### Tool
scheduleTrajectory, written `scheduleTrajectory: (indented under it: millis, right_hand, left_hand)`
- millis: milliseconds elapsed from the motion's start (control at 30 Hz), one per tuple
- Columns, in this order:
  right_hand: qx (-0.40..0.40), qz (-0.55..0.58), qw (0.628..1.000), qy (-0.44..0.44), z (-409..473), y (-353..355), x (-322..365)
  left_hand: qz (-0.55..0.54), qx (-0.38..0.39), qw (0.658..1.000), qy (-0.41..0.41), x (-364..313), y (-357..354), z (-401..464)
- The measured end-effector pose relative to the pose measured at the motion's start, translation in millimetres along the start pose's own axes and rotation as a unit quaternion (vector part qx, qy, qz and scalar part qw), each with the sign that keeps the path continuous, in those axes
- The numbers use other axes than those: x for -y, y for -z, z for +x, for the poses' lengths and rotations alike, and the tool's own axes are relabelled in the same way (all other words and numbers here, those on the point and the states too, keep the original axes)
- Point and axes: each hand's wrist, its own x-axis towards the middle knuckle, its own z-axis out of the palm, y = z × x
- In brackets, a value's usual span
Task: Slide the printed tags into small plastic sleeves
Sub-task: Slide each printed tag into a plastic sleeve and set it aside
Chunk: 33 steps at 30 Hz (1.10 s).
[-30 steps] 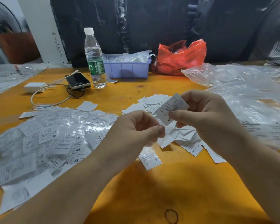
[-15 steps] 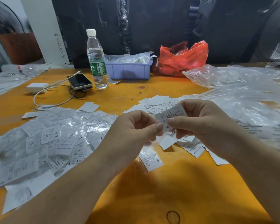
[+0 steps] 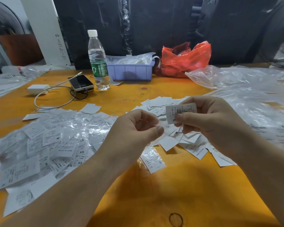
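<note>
Mid tag-bagging, both hands up over the orange tabletop [image 3: 154, 202]

Way off to the left of the left hand [image 3: 134, 131] there's a big heap of already sleeved tags [image 3: 44, 145], shiny plastic over S, XS and M prints. Behind that hand sit a charger [image 3: 38, 89], a phone [image 3: 81, 82] and a water bottle [image 3: 98, 61], with a purple tray [image 3: 129, 72] and a red bag [image 3: 185, 59] further back. The left hand has its fingers curled, thumb pressed to fingertip, pinching what looks like a clear plastic sleeve [image 3: 161, 124], hard to make out though. Just to the right, the right hand [image 3: 211, 122] pinches a printed tag [image 3: 180, 112] between thumb and fingers, held up close to the left hand's fingertips. Under both hands is a loose pile of bare tags [image 3: 170, 141], and to the right of the right hand, a spread of clear bags [image 3: 252, 99].
</note>
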Motion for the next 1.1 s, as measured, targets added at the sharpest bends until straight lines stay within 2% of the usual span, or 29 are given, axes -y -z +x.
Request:
scheduleTrajectory:
  millis: [233,700,1100]
  right_hand:
    - [0.032,-0.061,0.997,0.023,-1.4,-5.5,-3.3]
    - [-0.031,-0.139,0.985,0.102,-5.3,-6.5,-3.3]
    - [-0.038,-0.148,0.982,0.109,-5.1,-7.1,-3.4]
  left_hand:
    - [0.0,0.005,1.0,0.009,-0.6,-0.3,0.9]
    - [-0.007,0.019,1.0,0.007,-0.7,0.4,0.5]
    - [0.006,0.024,1.0,0.011,-0.5,-0.4,0.3]
